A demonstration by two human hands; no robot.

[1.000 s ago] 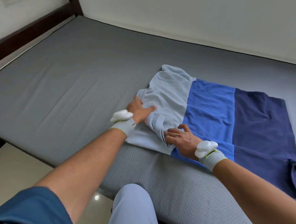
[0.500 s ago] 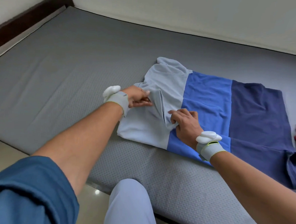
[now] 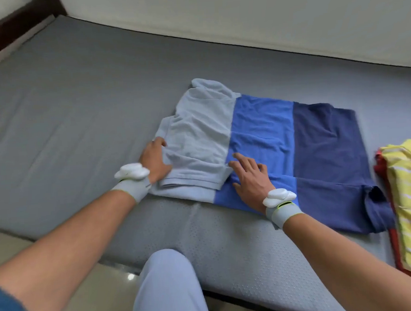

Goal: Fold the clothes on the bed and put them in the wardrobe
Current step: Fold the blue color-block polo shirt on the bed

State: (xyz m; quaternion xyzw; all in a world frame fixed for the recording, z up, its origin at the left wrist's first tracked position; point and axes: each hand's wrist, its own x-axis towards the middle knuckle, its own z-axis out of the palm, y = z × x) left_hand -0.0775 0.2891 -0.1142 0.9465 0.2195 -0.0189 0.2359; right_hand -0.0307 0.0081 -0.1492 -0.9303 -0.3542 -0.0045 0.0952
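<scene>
From the head camera: a three-tone shirt (image 3: 266, 137) lies flat on the grey mattress (image 3: 76, 110), pale blue at the left, bright blue in the middle, navy at the right. The pale end is doubled over on itself, wrinkled, its hem edge facing the near side. The left hand (image 3: 155, 162) sits at the left edge of that folded pale section, fingers curled onto the fabric; whether it pinches the cloth or only presses it, I cannot tell. The right hand (image 3: 248, 176) lies flat on the bright blue band, fingers spread and straight, just beside the folded edge. Both wrists carry grey bands with white pods. At the far right, touching the navy sleeve, lies a yellow striped garment (image 3: 409, 203) over something red.
</scene>
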